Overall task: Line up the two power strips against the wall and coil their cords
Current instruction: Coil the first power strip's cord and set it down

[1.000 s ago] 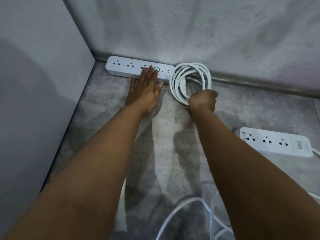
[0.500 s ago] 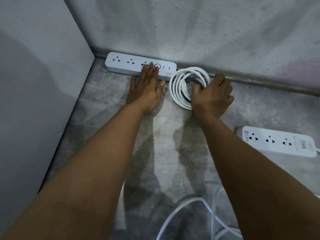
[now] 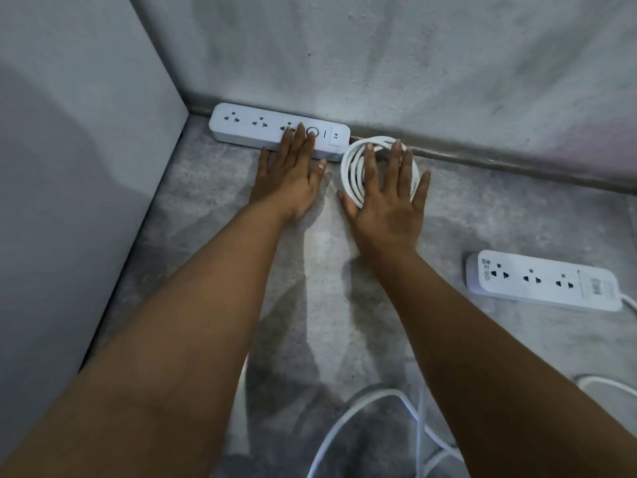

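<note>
A white power strip lies along the back wall near the left corner. My left hand rests flat on the floor in front of it, fingertips on its right part. Just right of the strip lies its coiled white cord, flat on the floor by the wall. My right hand lies spread flat on top of the coil, fingers apart. A second white power strip lies on the floor at the right, away from the wall, with its loose white cord trailing across the near floor.
A grey panel closes off the left side and meets the back wall in a corner. A dark baseboard runs along the wall's foot. The floor is mottled grey.
My right hand has let go of the coil, which now lies flat by the wall, and spread open on top of it. My left hand stayed by the first strip.
</note>
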Available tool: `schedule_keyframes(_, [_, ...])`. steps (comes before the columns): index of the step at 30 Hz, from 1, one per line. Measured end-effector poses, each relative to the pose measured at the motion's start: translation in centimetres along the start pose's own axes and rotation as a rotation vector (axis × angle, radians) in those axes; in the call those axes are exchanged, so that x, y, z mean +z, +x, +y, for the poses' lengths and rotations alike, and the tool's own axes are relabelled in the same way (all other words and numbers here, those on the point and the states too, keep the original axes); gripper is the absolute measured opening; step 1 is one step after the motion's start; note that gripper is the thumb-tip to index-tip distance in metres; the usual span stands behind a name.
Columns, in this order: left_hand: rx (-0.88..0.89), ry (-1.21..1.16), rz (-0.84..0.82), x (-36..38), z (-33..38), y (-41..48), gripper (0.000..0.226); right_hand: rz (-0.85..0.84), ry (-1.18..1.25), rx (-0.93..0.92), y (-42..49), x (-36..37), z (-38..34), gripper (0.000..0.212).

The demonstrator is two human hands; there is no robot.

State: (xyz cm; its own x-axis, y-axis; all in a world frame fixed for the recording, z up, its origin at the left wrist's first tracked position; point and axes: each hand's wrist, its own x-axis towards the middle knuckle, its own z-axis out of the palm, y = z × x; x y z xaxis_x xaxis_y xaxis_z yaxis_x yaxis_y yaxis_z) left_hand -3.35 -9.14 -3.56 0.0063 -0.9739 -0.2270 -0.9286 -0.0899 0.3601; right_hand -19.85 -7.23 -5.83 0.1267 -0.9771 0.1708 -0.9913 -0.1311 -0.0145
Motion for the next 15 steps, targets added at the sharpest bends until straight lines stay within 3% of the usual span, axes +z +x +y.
schedule_keyframes(7, [0.014,0.024,0.029,0.3,-0.2,-0.1,0.059,-0.181,0.047,0.072,2.4,-0.2,1.2,0.067])
schedule_keyframes(15, [-0.002,0.194,0.038,0.5,0.3,-0.2,0.064,-0.221,0.077,0.063,3.1,-0.6,1.2,0.071])
